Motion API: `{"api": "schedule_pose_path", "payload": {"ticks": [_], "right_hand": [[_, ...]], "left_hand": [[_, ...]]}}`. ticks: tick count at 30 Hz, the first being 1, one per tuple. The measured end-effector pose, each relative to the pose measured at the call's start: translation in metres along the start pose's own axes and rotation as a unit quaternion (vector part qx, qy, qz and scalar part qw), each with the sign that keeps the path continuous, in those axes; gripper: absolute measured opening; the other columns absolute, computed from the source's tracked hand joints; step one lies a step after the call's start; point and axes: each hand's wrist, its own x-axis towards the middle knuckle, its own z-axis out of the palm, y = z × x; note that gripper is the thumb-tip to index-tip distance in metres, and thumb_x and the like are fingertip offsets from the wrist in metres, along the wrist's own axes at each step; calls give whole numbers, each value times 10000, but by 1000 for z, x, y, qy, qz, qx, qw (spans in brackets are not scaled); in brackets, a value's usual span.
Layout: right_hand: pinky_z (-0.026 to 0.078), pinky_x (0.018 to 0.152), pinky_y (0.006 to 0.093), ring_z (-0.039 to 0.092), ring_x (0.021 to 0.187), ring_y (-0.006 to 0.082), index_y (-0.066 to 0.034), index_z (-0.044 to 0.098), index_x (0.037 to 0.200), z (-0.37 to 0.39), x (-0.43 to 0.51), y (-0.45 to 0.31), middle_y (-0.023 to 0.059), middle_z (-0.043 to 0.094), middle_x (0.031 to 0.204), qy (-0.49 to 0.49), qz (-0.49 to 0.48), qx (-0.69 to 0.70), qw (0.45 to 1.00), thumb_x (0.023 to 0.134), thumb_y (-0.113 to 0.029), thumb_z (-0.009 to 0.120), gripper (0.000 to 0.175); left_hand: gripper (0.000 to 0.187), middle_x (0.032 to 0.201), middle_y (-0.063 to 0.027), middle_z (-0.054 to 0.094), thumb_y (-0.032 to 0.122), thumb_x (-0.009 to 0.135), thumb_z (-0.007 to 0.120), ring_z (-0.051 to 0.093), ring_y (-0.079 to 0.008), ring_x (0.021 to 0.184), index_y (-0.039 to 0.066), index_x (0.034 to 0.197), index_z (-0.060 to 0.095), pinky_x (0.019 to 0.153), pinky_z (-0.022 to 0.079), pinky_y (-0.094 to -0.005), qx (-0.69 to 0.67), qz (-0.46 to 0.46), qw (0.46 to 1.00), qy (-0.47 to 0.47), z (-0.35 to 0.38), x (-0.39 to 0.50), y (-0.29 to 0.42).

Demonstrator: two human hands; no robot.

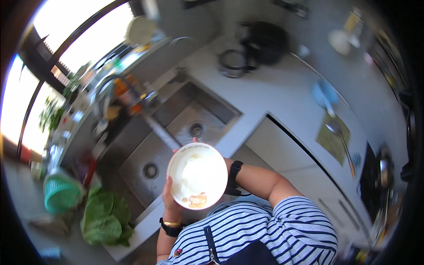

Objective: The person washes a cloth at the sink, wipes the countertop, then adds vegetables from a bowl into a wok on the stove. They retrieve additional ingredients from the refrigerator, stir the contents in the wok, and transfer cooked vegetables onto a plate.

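Note:
A white bowl [202,169] is held up close in front of my body, with small orange-brown bits low on its inner side and writing on its rim. My left hand [171,198] grips its left edge, the thumb on the rim. Most of my right hand [228,163] is hidden behind the bowl; fingertips show at its upper left edge, but I cannot tell which hand they belong to. Behind the bowl lies a steel double-basin sink [135,162], with a drain in each basin.
Green leafy vegetables [106,218] and a teal basket [61,195] are left of the sink. A curved faucet [109,78] and an orange bottle [127,94] stand behind it. A black appliance [268,41] is at the back; a ladle [334,127] lies on a green cloth [328,142] at right.

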Motion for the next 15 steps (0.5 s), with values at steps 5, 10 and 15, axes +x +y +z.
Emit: {"api": "schedule_pose_path", "payload": {"ticks": [5, 10, 15], "right_hand": [[400, 1002, 362, 535, 1146, 181, -92, 479, 1317, 19, -115, 20, 66, 562, 1266, 40, -180, -20, 983, 873, -649, 399, 717], [382, 1019, 354, 498, 1191, 182, -91, 453, 1335, 35, -222, 57, 68, 520, 1316, 101, -355, -42, 928, 877, -660, 371, 735], [323, 1058, 379, 428, 1258, 217, -138, 368, 1395, 17, -356, 96, 102, 452, 1375, 80, -521, -116, 842, 893, -654, 335, 720]], "left_hand": [[551, 1390, -144, 405, 362, 985, 332, 423, -260, 1256, 4, 1403, 296, 1051, 327, -364, 39, -128, 989, -58, 56, -7, -41], [582, 1328, -158, 471, 409, 968, 369, 485, -270, 1193, -11, 1370, 346, 1011, 379, -365, 63, -218, 961, -160, 111, -7, -82], [599, 1298, -162, 491, 429, 949, 401, 495, -282, 1172, -9, 1355, 367, 1001, 390, -383, 54, -285, 928, -232, 182, -27, -136]]}}
